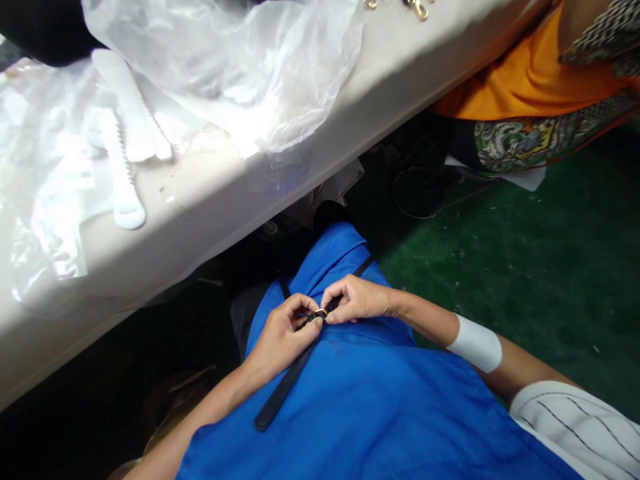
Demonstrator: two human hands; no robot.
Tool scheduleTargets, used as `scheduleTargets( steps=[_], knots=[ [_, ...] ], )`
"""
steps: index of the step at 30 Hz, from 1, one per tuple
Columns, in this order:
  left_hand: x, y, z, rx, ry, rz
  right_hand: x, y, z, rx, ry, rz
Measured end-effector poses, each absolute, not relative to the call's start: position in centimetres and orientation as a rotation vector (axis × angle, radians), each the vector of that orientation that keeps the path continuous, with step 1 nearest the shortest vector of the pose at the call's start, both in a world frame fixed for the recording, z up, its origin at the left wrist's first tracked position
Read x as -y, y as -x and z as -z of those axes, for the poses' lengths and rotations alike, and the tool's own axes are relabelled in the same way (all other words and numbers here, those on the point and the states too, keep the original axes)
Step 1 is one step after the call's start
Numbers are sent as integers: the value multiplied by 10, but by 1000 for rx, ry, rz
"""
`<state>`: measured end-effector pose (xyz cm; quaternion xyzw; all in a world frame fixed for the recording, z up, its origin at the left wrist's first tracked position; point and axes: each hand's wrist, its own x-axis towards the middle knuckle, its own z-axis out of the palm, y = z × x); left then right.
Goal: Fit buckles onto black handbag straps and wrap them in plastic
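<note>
A black strap lies across the blue cloth on my lap, its rounded end toward the lower left. A small gold-coloured ring sits on the strap between my hands. My left hand pinches the strap just left of the ring, thumb and fingers pressed together. From the right, my right hand pinches the strap beside the ring, its fingertips nearly touching those of my left hand. More of the dark strap shows beyond my right hand, toward the upper right.
White braided straps and clear plastic bags lie on the pale table ahead. Gold clasps sit at its far edge. A person in orange is at the upper right, above the green floor.
</note>
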<state>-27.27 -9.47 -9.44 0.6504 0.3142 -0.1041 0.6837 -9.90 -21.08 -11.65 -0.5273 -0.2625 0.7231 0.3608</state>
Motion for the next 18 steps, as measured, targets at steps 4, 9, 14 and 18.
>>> scheduleTargets(
  steps=[4,9,14,18],
  knots=[
    [94,274,94,-688,-1381,254,213,105,120,718,1372,-1733],
    [93,273,94,-677,-1311,248,212,114,124,701,1361,-1634],
    [85,277,94,-623,-1230,271,212,119,129,604,1319,-1617],
    [80,278,88,-603,-1302,344,212,121,131,521,1290,-1645]
  ],
)
